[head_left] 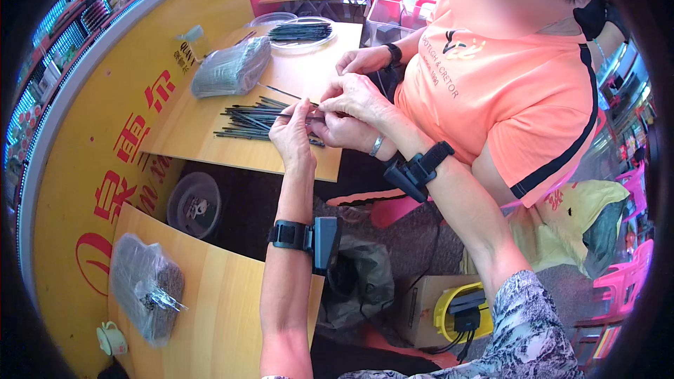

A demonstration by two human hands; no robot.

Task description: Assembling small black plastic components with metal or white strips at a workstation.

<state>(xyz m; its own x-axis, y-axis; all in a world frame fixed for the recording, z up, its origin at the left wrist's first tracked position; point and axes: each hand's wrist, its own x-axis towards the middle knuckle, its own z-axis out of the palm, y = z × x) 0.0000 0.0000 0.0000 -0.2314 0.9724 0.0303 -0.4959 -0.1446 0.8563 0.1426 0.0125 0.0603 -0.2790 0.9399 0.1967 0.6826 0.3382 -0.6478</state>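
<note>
My left hand is closed in a pinch on a thin dark stick above the front wooden table. Close beside it, my right hand also pinches, its fingertips near the stick's right end; what exactly lies between them is too small to make out. A co-worker's hand with a silver bracelet is just below my right hand, partly covered by it. The co-worker's other hand, with a black watch, is just beyond. Under my left hand spreads a loose pile of dark green sticks.
A plastic-wrapped bundle and a round clear tray of sticks stand farther back. On the nearer table lie a bagged grey block and a small cup. A yellow panel borders the left. The co-worker sits at right.
</note>
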